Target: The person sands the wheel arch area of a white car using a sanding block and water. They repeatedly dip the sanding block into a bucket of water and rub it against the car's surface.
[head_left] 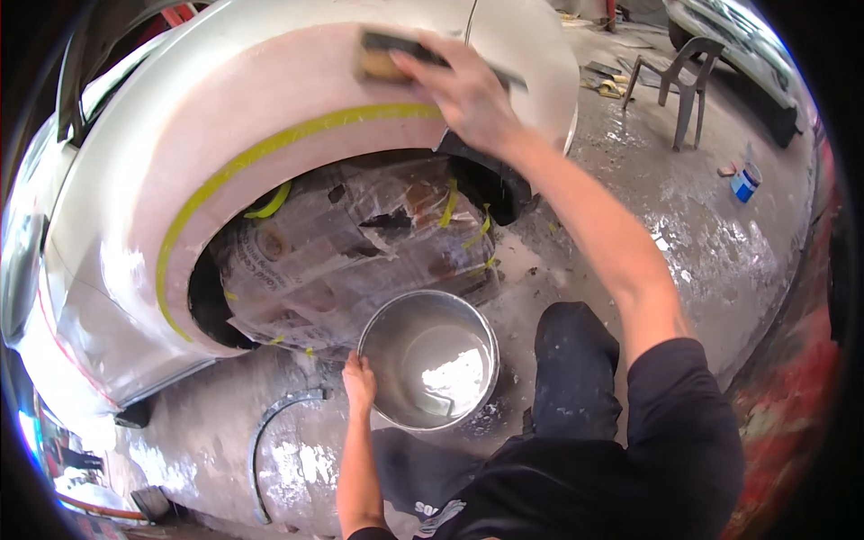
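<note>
My right hand (468, 99) is closed around a sanding block (382, 65), dark on top and tan below. Slightly blurred, the block lies against the upper part of a white car's fender (270, 81), on a dull pinkish area above the wheel arch. Yellow-green masking tape (236, 164) follows the arch. Below it, torn newspaper (315, 243) covers the wheel. In front of the wheel, a round metal pot (382, 373) holds water that reflects light. With closed fingers, my left hand (360, 382) grips the left side of its rim.
A curved grey strip (258, 441) lies on the wet concrete floor at lower left. To the right are a blue can (744, 183) and a grey plastic chair (691, 81). Another car (742, 54) stands at the far right. My bent knee (576, 360) is beside the pot.
</note>
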The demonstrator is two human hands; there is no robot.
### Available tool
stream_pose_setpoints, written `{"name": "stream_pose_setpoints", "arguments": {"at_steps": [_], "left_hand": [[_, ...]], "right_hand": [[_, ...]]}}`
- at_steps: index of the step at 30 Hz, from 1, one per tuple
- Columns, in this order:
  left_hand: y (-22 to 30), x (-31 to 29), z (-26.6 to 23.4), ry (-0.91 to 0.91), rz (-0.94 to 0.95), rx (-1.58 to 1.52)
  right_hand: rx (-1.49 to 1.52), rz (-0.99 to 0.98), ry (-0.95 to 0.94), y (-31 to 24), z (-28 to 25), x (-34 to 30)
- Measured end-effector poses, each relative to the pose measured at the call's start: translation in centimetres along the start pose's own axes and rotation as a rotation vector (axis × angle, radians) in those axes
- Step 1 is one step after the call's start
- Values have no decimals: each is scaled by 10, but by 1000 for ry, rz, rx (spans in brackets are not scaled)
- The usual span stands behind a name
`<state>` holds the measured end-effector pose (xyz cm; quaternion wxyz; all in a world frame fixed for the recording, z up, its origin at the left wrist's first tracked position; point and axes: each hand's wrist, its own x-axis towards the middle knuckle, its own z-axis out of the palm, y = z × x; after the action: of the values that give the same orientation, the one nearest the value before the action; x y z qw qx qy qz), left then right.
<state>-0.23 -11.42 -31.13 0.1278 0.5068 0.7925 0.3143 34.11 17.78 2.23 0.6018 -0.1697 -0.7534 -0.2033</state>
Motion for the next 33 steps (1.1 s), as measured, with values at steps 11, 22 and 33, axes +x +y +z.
{"name": "stream_pose_setpoints", "arguments": {"at_steps": [11,22,33], "left_hand": [[16,-7,-7,40,23,5],[10,-7,-11,13,-1,87],[-1,-7,-7,8,-1,62]], "right_hand": [[26,29,20,12,-4,-13],[53,40,-40,15,-7,-26],[1,-107,-22,16,2,-9]]}}
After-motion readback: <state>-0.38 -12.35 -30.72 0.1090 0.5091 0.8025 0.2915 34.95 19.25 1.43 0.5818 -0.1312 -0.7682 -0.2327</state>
